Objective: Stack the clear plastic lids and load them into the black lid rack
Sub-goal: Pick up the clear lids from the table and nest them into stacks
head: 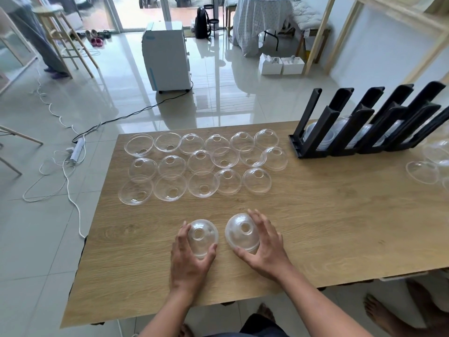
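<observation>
Head view. L hand w/ grip curled round a clear dome lid; R hand likewise grasping a second lid stack, possibly several nested. Both rest dome-up on the wooden surface, just beside each other. Loose lids in rows beyond; black lid rack far R, partly loaded.

Seventeen loose lids are lying in three rows near the desk's far-left corner, two more are sitting under the hands, one black rack is standing far right (its contents uncountable).
</observation>
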{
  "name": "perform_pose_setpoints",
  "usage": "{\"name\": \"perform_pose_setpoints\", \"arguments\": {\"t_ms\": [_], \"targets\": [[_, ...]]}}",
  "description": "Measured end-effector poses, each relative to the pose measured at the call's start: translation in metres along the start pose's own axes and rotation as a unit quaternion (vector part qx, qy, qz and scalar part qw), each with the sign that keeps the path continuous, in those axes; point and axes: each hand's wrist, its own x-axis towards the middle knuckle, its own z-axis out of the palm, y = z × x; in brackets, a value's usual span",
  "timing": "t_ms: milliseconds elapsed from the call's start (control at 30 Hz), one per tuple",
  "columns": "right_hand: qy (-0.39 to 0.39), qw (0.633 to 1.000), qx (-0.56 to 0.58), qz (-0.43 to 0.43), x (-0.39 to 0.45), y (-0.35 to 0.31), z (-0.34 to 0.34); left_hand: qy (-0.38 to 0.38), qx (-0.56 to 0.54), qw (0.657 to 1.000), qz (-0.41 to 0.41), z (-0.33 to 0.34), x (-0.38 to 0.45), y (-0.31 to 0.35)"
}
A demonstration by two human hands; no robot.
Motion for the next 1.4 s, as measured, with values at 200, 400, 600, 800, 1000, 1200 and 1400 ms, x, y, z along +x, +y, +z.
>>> {"name": "perform_pose_setpoints", "arguments": {"t_ms": [200, 400, 600, 800, 1000, 1200, 1400], "targets": [[0.013, 0.999, -0.05, -0.01, 0.011, 0.002, -0.005, 0.005, -0.001, 1.0, -0.006, 0.002, 0.0, -0.002], [0.004, 0.998, -0.061, -0.007, 0.012, 0.005, -0.003, 0.012, -0.005, 1.0, 0.005, 0.003, -0.001, -0.005], [0.018, 0.998, -0.06, -0.018, 0.008, 0.014, 0.0, 0.046, -0.06, 0.997, -0.011, -0.001, -0.003, 0.0], [0.053, 0.998, -0.036, -0.019, 0.003, 0.022, 0.01, 0.105, 0.006, 0.994, 0.0, -0.017, 0.053, 0.035], [0.059, 0.997, -0.045, -0.028, 0.003, 0.021, 0.013, -0.092, 0.283, 0.952, 0.071, -0.028, 0.159, 0.075], [0.066, 0.997, -0.044, -0.025, -0.002, 0.016, 0.007, -0.273, 0.351, 0.891, 0.09, -0.018, 0.207, 0.075], [0.069, 0.996, -0.056, -0.02, 0.0, 0.017, 0.004, -0.241, 0.283, 0.92, 0.121, -0.016, 0.2, 0.082]]}}
